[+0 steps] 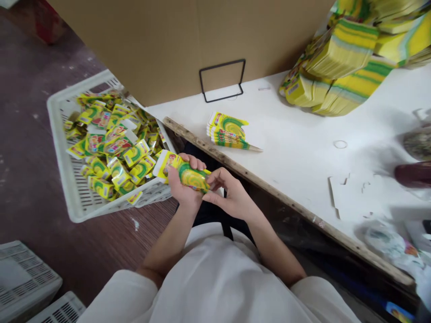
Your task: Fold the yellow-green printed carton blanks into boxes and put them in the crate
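A small yellow and green printed carton [192, 177] lies across my left hand [184, 192], whose fingers wrap round it. White flaps stand out at its left end. At the carton's right end my right hand [234, 195] has its thumb and fingers curled in, gripping the end; the exact contact is partly hidden. On the white table [286, 148] just beyond my hands rests a fanned stack of flat cartons [229, 130] in the same print. To the left stands a white plastic crate [72, 197] heaped with folded cartons [114, 143] of the same colours.
A large cardboard box [151, 45] stands at the back, a black wire frame [221, 97] before it. Bundled flat cartons [346, 67] are piled at the right rear. A rubber band [340, 144] and a plastic bag [384, 237] lie on the right. More crates [27, 273] sit lower left.
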`<state>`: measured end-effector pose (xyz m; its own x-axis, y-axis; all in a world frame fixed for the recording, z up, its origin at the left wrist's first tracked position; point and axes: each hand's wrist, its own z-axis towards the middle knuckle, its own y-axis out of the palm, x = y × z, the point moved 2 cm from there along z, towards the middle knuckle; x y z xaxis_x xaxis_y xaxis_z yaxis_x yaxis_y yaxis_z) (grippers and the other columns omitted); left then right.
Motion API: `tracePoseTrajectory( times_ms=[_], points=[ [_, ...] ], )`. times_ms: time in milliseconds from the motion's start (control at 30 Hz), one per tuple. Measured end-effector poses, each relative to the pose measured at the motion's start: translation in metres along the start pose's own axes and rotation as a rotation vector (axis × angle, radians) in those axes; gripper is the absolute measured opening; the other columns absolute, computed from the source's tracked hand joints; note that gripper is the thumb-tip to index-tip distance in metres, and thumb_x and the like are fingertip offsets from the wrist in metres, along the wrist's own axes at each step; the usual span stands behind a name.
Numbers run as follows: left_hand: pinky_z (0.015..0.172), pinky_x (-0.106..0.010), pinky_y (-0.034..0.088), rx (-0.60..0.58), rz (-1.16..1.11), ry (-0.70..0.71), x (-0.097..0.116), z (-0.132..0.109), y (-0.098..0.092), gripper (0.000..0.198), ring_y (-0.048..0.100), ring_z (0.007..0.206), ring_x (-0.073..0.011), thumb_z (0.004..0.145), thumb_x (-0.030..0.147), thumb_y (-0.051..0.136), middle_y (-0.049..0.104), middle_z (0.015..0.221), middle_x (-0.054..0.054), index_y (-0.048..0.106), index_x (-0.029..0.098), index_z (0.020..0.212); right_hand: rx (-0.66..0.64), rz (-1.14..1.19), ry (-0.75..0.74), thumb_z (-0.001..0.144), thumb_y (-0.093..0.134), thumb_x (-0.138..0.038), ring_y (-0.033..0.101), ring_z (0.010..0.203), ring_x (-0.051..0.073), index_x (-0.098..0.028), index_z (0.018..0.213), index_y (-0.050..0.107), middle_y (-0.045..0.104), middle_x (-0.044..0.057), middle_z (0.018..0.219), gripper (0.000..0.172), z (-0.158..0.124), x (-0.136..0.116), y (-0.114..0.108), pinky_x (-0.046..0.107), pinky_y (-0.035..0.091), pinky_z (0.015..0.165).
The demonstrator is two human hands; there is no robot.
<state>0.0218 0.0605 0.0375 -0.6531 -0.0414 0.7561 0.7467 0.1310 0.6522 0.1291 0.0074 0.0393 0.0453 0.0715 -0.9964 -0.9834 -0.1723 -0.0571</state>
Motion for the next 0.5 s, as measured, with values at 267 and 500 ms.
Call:
tracePoseTrajectory(
  times_ms=[267, 500],
  points=[
    [0.069, -0.026, 0.055, 0.012, 0.197, -0.024, -0.018, -0.009, -0.017, 0.053, 0.063, 0.069, -0.0137, 0.065, 0.070, 0.081, 0.067, 0.076, 0.001, 0.066, 0.022, 0.080, 0.192, 0.017, 0.032, 0.087, 0.075, -0.042, 0.061, 0.075, 0.015, -0.022, 0.102, 0.058, 0.066, 0.001, 0.090, 0.030, 0.002, 0.009, -0.020, 0.027, 0.048, 0.066],
    [0.093, -0.038, 0.058, -0.147, 0.361, -0.068, -0.001, 0.009, -0.031, 0.051, 0.074, 0.096, -0.0232, 0.077, 0.067, 0.074, 0.077, 0.098, -0.006, 0.074, 0.023, 0.102, 0.306, -0.436, -0.170, 0.096, 0.061, -0.018, 0.066, 0.084, 0.018, -0.025, 0.102, 0.073, 0.075, 0.002, 0.093, 0.015, -0.005, -0.020, -0.058, 0.032, 0.052, 0.076]
  ],
)
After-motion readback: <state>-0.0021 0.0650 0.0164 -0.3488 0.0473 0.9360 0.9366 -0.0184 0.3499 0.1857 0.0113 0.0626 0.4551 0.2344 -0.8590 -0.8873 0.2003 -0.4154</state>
